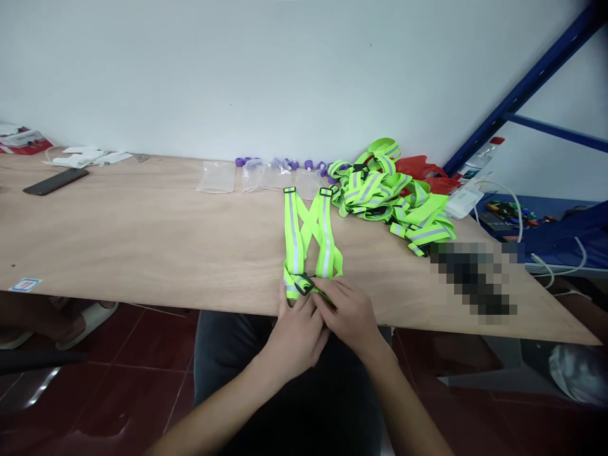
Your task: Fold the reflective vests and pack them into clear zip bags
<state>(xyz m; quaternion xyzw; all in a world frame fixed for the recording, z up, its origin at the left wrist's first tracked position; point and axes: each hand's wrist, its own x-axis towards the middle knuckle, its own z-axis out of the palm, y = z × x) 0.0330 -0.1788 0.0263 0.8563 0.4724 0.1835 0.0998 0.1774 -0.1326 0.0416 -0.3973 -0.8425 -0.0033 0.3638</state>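
Far left: phone (56,181) lies flat on the counter (142,240), white papers (90,156) behind it by the wall. Both are well apart from the hands.

Middle, near the wall: clear bags (216,177) and a row of purple caps (289,164).

Harness (308,234) lies flat just right of centre, straps crossed in an X, near end at the counter's front edge. Hands are together there. Left hand (297,332) pinches the bottom strap. Right hand (351,313) touches it, fingers closed on the strap at the black buckle (304,285). Fingers hide the exact hold on the buckle.

Right: pile of straps (394,202) just beside the harness's far end, red bag (422,170) behind it, then charger (463,201) and cable (517,215).

Risks:
- Near end sits at the edge, so a slipped pinch could drop it off the counter.
- A pull toward the body could drag the far end into the pile and snag it.
- Crossed straps could twist if the buckle gets turned.
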